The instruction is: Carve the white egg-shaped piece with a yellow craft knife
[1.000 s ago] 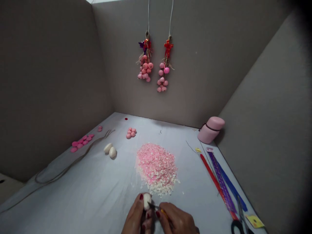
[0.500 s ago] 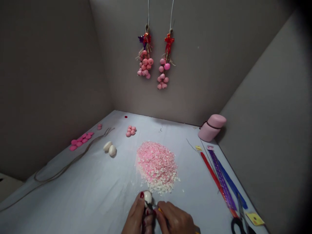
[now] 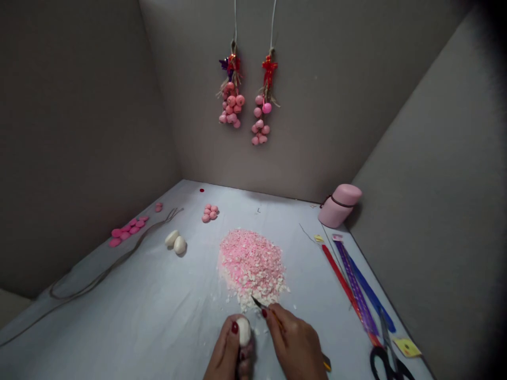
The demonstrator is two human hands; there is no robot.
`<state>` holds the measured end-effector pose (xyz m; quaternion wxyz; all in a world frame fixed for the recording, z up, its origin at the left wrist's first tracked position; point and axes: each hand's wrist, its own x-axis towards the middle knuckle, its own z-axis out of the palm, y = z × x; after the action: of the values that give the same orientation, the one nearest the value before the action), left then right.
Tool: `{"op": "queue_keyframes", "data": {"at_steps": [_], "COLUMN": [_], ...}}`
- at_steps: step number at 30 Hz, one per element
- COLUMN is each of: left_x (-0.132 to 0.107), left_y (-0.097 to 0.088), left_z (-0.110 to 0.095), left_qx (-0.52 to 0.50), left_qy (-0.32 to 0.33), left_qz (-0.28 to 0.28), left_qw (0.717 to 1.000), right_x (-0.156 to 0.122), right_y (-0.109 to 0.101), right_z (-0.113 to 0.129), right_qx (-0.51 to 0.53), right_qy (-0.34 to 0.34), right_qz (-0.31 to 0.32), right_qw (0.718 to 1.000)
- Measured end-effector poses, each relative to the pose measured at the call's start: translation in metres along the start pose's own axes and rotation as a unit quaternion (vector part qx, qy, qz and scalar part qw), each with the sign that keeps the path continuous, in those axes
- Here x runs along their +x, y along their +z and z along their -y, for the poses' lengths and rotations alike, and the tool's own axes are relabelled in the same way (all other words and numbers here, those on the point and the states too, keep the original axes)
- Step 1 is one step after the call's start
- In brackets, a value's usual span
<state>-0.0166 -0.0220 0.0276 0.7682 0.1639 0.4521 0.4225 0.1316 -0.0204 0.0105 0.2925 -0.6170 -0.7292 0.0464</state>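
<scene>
Carving a white shell-like piece at the bottom centre of the frame

The left hand [image 3: 227, 353] pinches the white piece [image 3: 244, 331] upright; the right hand [image 3: 295, 345] grips a small blade [image 3: 259, 303] — tip by the pink-and-white shavings pile [image 3: 251, 264]. The piece looks light, hard and brittle — best gripped by its sides.
</scene>
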Motion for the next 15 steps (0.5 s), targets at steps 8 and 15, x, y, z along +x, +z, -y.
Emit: {"op": "queue_keyframes", "data": {"at_steps": [8,15], "left_x": [0.006,0.014], "left_y": [-0.007,-0.019], "left_z": [-0.002,0.003], "left_qx": [-0.072,-0.083], "left_qy": [-0.001,-0.049], "left_qz": [0.054,0.055], "left_qw": [0.996,0.994], "right_x": [-0.003,-0.012], "right_y": [0.002,0.011], "right_z": [0.002,0.008], "right_qx": [0.072,0.064], "right_qy": [-0.019,-0.112], "right_qz": [-0.023,-0.005], "right_qw": [0.997,0.992]}}
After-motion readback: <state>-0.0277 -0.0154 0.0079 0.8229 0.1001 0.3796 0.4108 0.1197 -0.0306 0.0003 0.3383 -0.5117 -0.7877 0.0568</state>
